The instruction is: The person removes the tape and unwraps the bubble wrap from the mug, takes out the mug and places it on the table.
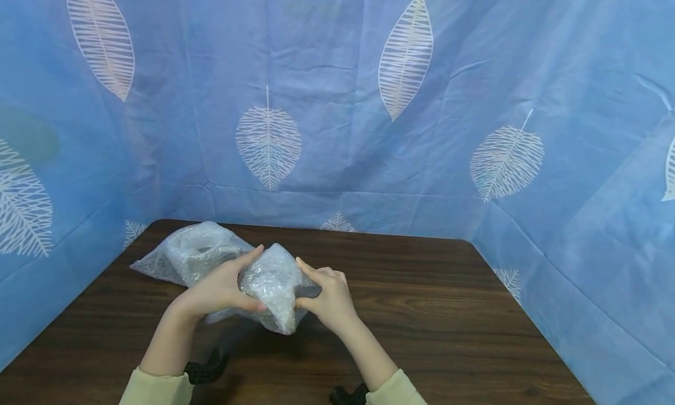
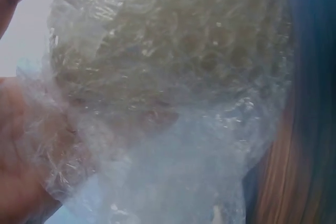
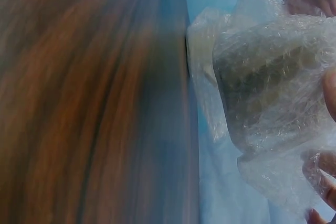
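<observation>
A makeshift booth of cloth (image 1: 327, 159) around a table (image 1: 432, 311)
Blue, creased and printed with pale leaves (image 1: 270, 141), the cloth hangs behind the dark wood-grain table and along both its sides. It hides the room beyond, so whether this is a home, an office or a studio cannot be told.

Dark wood-grain table (image 1: 422, 311), blue backdrop (image 1: 327, 53), seemingly cloth, white leaf prints (image 1: 406, 53)

Dark wood table (image 1: 448, 317) with bubble wrap (image 1: 208, 235) on it.
From my remote feed, I see streaked brown grain and rounded far corners; the crumpled, clear wrap lies by the table's far left corner, one pointed end toward its left edge.
</observation>
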{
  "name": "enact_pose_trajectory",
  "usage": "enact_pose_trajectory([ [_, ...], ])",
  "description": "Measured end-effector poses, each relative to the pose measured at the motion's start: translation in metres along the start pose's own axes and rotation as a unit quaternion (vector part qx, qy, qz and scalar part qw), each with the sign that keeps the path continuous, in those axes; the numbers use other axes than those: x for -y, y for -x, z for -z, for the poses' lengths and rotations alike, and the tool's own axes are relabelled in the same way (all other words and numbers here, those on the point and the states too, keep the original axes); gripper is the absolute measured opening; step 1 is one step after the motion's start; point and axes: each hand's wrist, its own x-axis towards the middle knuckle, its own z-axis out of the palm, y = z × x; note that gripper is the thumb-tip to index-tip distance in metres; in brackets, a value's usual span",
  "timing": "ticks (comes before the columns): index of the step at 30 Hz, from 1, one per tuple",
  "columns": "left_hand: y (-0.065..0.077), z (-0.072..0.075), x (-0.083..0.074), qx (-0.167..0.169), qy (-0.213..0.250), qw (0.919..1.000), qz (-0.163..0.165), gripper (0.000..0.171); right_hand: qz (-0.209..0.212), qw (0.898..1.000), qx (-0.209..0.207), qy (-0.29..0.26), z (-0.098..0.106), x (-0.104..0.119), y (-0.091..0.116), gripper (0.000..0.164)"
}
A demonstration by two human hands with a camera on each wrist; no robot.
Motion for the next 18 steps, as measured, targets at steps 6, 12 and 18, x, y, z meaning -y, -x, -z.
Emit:
enact_pose_trajectory([
  [6,-0.008,-0.011,-0.004,-0.017,0.001,0.9998,0.007,0.116,0.006,1.000,-0.023,-0.001,0.006,-0.007,0.002,0.080],
  [12,-0.016,-0.018,-0.006,-0.031,0.012,0.9994,0.009,0.117,0.011,0.999,-0.039,0.000,0.014,-0.013,0.002,0.080],
  [18,-0.027,-0.027,-0.007,-0.054,0.010,0.9985,0.005,0.117,-0.002,0.999,-0.044,-0.019,0.025,-0.019,0.003,0.078],
])
